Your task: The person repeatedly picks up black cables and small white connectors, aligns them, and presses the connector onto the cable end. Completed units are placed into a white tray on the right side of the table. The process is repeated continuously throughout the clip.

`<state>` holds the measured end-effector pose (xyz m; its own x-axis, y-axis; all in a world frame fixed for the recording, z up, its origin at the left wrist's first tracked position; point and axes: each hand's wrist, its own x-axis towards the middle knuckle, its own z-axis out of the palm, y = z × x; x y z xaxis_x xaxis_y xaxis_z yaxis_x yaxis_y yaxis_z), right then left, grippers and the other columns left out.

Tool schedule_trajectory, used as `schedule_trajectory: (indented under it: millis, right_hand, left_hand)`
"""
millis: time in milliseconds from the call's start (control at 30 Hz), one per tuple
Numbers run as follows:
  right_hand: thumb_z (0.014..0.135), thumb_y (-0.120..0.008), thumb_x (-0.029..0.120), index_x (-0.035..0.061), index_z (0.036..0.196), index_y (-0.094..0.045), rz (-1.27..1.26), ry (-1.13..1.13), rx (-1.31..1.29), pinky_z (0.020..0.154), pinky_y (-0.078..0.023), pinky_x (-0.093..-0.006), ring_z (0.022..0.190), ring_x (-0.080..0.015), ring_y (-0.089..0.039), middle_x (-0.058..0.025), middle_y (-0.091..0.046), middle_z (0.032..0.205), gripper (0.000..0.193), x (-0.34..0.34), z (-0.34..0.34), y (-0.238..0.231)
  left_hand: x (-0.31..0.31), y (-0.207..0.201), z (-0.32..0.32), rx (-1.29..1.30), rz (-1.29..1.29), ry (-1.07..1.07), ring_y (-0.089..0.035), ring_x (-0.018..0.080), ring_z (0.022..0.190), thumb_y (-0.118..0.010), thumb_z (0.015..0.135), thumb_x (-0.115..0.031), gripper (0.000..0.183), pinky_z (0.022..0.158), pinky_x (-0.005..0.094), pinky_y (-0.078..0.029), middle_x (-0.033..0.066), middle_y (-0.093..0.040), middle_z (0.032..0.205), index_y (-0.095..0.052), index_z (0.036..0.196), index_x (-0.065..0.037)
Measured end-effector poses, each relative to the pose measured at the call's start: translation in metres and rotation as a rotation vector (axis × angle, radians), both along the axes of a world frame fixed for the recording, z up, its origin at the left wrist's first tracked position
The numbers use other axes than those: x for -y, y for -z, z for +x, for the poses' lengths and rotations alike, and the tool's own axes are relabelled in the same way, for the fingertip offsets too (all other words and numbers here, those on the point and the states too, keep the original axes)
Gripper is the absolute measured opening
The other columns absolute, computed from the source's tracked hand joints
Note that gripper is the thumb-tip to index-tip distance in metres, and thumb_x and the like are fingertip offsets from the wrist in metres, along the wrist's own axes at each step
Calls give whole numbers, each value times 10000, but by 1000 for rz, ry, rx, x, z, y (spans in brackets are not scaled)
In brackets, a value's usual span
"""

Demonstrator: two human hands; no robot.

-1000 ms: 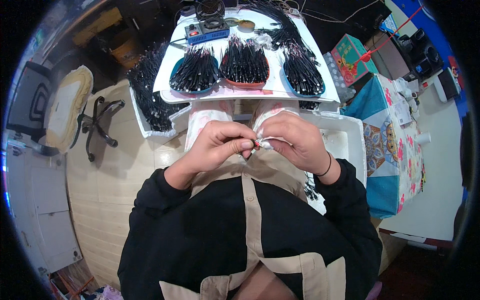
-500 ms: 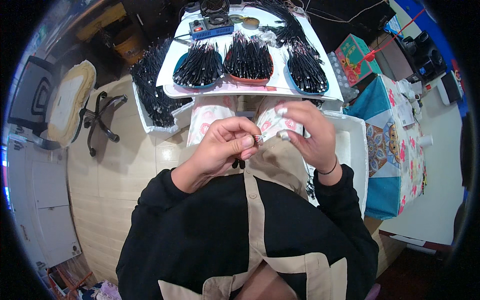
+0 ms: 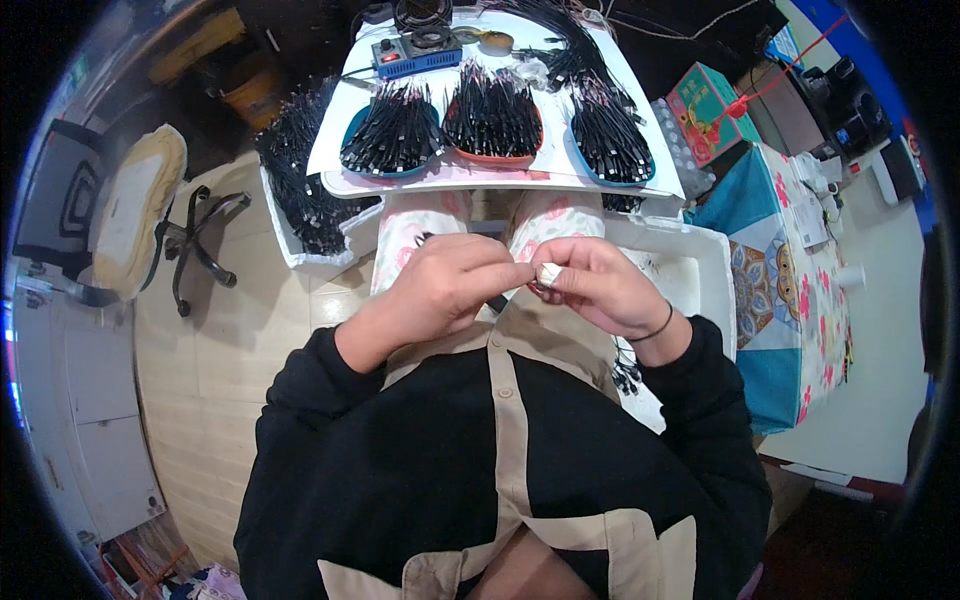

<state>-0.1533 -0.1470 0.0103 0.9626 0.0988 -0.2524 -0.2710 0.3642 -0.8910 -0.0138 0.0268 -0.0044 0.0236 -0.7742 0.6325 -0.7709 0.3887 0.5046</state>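
Above my lap, both hands meet at their fingertips. My left hand [image 3: 452, 285] is closed, back turned up, around a thin black cable [image 3: 497, 302]; a short dark stretch shows below its fingers. My right hand [image 3: 605, 290] wears white wraps on its fingertips, with one wrap [image 3: 548, 273] showing on the thumb. Its thumb and finger pinch at the cable's end, against the left fingertips. The thin coloured wires there are mostly hidden by the fingers.
Ahead, a white table [image 3: 330, 150] carries a blue tray [image 3: 385, 174], an orange tray [image 3: 500, 161] and another blue tray [image 3: 615, 183], all heaped with black cables. Behind them sits a blue control box [image 3: 417, 63]. Foam boxes flank my legs, the left box [image 3: 290, 240] full of cables.
My right hand has come down and left from its raised, spread pose to pinch at the wire end. My left hand has rolled over, back upward, hiding the bared wires.
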Motion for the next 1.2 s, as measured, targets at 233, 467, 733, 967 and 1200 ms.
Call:
schedule_trajectory:
  millis: [233,467,733,967,1200]
  right_hand:
    - [809,-625,31,20,1011,-600,-962,160,535,732,-472,-283,825,-193,-582,-63,-598,921,204,-1,-13,-15]
    - [682,-689,13,38,939,-588,-1466,200,1046,673,-447,-370,780,-276,-576,-87,-590,891,277,-6,-4,-19]
    - [928,-565,141,-17,994,-574,55,86,-26,678,-443,-219,796,-63,-544,-15,-593,919,172,-15,-13,0]
    - [752,-672,10,37,962,-625,-950,181,915,726,-470,-317,817,-215,-580,-76,-598,912,217,-3,5,-15]
    - [750,-664,3,46,901,-610,-976,240,1075,697,-452,-326,793,-229,-563,-83,-581,885,166,-10,9,-15]
  left_hand:
    - [-4,7,-1,-517,151,67,-594,127,671,-565,792,96,182,609,246,-476,93,-628,799,-637,944,25]
    - [-3,15,-11,-832,157,196,-550,86,674,-563,861,42,125,597,227,-449,57,-603,760,-632,966,38]
    - [-6,15,-8,-277,87,-11,-588,108,672,-606,814,46,164,580,250,-454,71,-602,740,-636,969,4]
    - [-5,22,-15,-1400,235,530,-529,76,651,-586,900,-62,124,563,197,-384,54,-595,800,-611,990,20]
    - [-4,14,-22,-1496,239,587,-511,74,636,-582,904,-64,144,537,194,-356,57,-592,776,-599,1022,18]
